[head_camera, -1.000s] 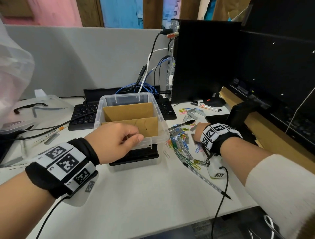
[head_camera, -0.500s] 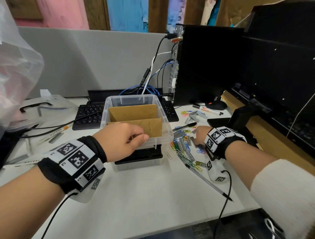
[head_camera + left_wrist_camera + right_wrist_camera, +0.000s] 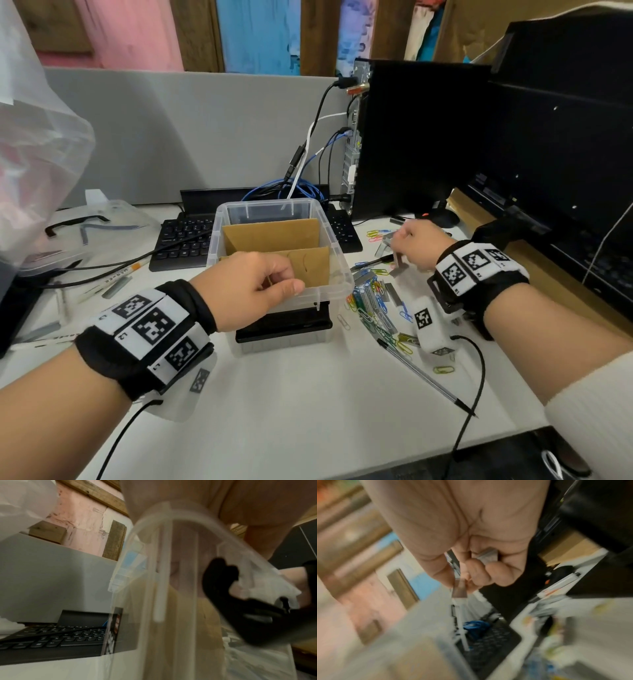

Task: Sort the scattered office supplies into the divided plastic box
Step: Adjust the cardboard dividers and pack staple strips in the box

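Note:
The clear plastic box (image 3: 339, 245) stands mid-desk with brown cardboard dividers (image 3: 274, 233) inside and a black stapler (image 3: 284, 325) in its front compartment. My left hand (image 3: 284, 282) grips the box's front rim, thumb outside and fingers inside; in the left wrist view the stapler (image 3: 240, 608) shows through the clear wall (image 3: 161, 574). To the right of the box, my right hand (image 3: 399, 245) is raised off the desk and pinches grey staple strips (image 3: 488, 557). One strip (image 3: 396, 262) hangs below the fingers. Coloured paper clips (image 3: 373, 301) and more staple strips lie scattered under that hand.
A clear ballpoint pen (image 3: 424, 373) lies near the desk's front right, a black pen (image 3: 373, 262) beside the box. Behind the box are a black keyboard (image 3: 181, 243) and cables. A computer tower (image 3: 411, 137) and monitor (image 3: 565, 154) stand at right. A clear lid (image 3: 85, 233) lies left.
My right hand has lifted off the clip pile with staple strips and moved up and away from me. The left hand keeps its hold on the box rim.

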Action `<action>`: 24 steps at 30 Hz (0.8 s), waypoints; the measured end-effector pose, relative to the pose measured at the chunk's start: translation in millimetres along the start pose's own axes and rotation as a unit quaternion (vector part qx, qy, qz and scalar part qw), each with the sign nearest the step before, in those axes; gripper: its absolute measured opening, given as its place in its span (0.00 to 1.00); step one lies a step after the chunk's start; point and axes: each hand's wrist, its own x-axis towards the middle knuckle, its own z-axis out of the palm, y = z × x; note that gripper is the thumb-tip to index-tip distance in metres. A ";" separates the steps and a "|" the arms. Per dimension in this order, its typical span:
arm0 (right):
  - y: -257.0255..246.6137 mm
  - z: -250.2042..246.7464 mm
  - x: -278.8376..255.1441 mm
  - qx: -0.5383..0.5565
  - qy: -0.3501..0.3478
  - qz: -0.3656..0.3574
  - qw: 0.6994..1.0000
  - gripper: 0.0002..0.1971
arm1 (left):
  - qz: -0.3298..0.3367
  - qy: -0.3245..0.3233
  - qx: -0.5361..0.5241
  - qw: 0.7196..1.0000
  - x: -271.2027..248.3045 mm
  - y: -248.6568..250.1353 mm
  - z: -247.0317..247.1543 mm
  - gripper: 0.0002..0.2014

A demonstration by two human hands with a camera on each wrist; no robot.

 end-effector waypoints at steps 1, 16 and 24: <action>-7.7 -5.8 -7.4 0.095 0.020 -0.034 0.995 0.06 | -0.008 -0.002 -0.018 1.000 0.2 1.0 -1.5 0.11; -121.1 33.5 -65.0 0.409 -0.134 -0.217 0.876 0.05 | -0.132 0.085 -0.426 0.891 8.0 13.9 -21.0 0.11; -128.8 51.5 -60.0 0.452 -0.132 -0.136 0.871 0.10 | -0.163 0.124 -0.345 0.916 4.3 1.8 -17.7 0.05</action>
